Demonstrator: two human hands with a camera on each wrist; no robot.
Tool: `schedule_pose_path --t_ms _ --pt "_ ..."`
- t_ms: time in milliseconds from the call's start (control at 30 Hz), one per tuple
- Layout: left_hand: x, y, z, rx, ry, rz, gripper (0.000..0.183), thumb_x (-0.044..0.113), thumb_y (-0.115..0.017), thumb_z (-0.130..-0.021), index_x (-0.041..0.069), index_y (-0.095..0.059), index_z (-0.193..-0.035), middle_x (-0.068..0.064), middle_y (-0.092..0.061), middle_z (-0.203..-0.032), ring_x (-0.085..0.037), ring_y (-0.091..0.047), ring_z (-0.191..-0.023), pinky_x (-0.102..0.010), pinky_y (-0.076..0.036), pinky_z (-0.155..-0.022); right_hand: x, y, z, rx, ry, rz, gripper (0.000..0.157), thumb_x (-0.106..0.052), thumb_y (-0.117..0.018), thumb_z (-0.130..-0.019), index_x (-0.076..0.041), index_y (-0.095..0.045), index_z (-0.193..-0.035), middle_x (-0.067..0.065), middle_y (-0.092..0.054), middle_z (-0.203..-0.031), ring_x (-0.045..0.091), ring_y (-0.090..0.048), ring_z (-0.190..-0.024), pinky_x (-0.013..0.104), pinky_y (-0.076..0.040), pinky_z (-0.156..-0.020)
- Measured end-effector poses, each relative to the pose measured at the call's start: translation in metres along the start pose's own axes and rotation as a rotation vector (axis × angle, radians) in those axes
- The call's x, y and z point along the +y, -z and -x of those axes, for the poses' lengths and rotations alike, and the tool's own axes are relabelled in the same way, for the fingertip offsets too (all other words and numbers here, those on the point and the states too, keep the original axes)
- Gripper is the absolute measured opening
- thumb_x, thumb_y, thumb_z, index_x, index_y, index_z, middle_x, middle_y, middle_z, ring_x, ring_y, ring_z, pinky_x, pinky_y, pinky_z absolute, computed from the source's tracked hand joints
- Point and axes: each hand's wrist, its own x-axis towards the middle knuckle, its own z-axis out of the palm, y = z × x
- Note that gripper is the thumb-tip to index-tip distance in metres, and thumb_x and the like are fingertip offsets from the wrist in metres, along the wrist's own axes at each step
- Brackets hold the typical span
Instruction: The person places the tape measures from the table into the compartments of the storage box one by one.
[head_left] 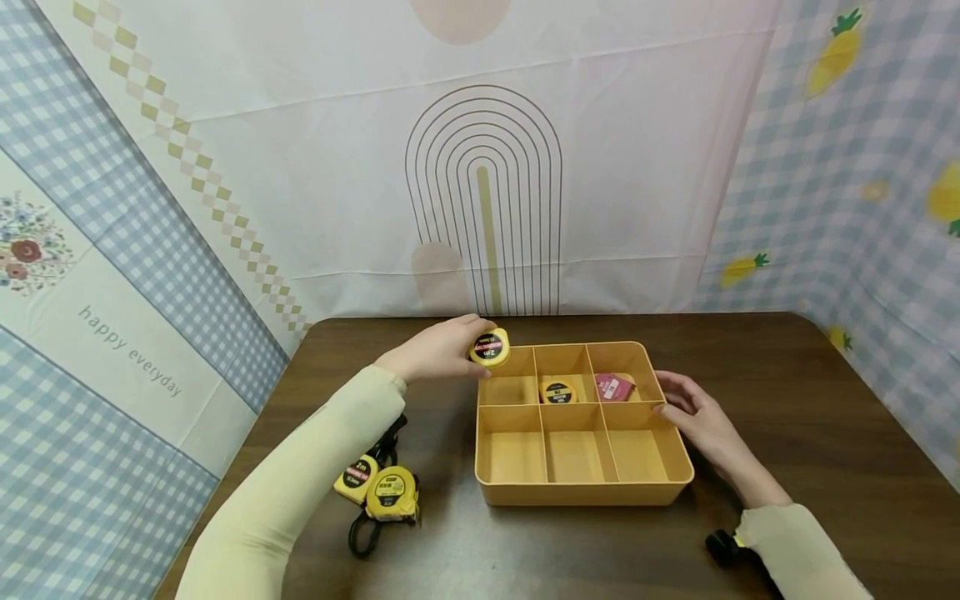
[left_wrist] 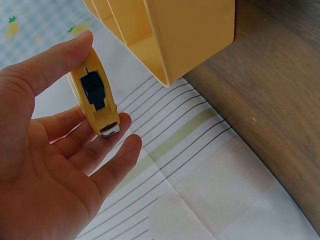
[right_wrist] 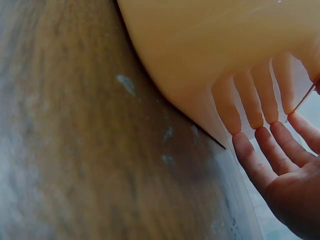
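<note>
My left hand (head_left: 438, 352) holds a small round yellow tape measure (head_left: 490, 348) by its edge, above the back left compartment of a yellow divided box (head_left: 577, 494). In the left wrist view, the tape measure (left_wrist: 95, 95) sits between thumb and fingers, its black button and metal tape end showing. My right hand (head_left: 701, 421) holds the box's right wall, thumb at the rim; in the right wrist view its fingertips (right_wrist: 240, 142) meet the outside. A yellow tape measure (head_left: 558, 392) lies in the back middle compartment, and a dark pink one (head_left: 615, 387) in the back right.
Left of the box, partly behind my left sleeve, lie a yellow tape measure (head_left: 357, 477) and a larger one (head_left: 392, 493) with black straps. A black and yellow object (head_left: 723, 547) lies beside my right sleeve. A patterned cloth (head_left: 637, 192) hangs behind the wooden table (head_left: 450, 558).
</note>
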Motion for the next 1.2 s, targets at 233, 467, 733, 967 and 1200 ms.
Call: schedule_pose_path --t_ms 233,467,733,967,1200 --pt "0.005 0.001 -0.004 -0.019 0.001 -0.013 0.073 0.034 -0.082 -0.085 0.004 -0.049 -0.144 -0.006 -0.056 -0.125 -0.016 -0.056 -0.104 -0.034 -0.047 -0.093 0.0 0.0 0.0 -0.001 -0.005 0.004 0.052 -0.005 -0.06 -0.099 0.006 -0.04 -0.146 0.027 -0.049 -0.138 -0.005 -0.055 -0.11 0.016 -0.051 -0.082" --pt "0.01 0.001 -0.009 -0.032 -0.012 -0.021 0.072 0.034 -0.08 -0.087 0.005 -0.048 -0.145 -0.006 -0.056 -0.13 -0.017 -0.057 -0.11 -0.034 -0.047 -0.096 0.001 0.0 0.0 0.007 0.009 -0.004 0.051 -0.003 -0.061 -0.098 0.006 -0.041 -0.145 0.014 -0.054 -0.133 -0.002 -0.057 -0.11 0.017 -0.051 -0.082" --pt "0.012 -0.002 -0.014 -0.055 -0.016 -0.045 0.075 0.035 -0.08 -0.087 0.004 -0.047 -0.147 -0.008 -0.054 -0.135 -0.02 -0.056 -0.121 -0.035 -0.045 -0.103 0.0 0.0 -0.001 -0.003 0.001 0.002 0.052 -0.003 -0.06 -0.099 0.006 -0.04 -0.146 0.03 -0.046 -0.14 -0.003 -0.055 -0.111 0.016 -0.051 -0.082" --pt "0.009 -0.009 -0.018 -0.045 -0.047 -0.053 0.073 0.032 -0.083 -0.085 0.004 -0.05 -0.145 -0.007 -0.056 -0.131 -0.018 -0.056 -0.114 -0.033 -0.045 -0.1 0.0 0.001 -0.001 0.008 0.0 0.019 0.051 -0.005 -0.06 -0.099 0.005 -0.041 -0.146 0.027 -0.048 -0.138 -0.005 -0.055 -0.111 0.016 -0.051 -0.082" --pt "0.011 -0.014 -0.017 -0.069 -0.032 -0.037 0.074 0.031 -0.083 -0.085 0.005 -0.049 -0.145 -0.007 -0.056 -0.132 -0.018 -0.056 -0.115 -0.034 -0.045 -0.101 -0.001 0.0 0.0 -0.012 -0.005 0.008 0.052 -0.004 -0.059 -0.1 0.006 -0.039 -0.147 0.031 -0.046 -0.14 -0.005 -0.054 -0.111 0.016 -0.051 -0.082"
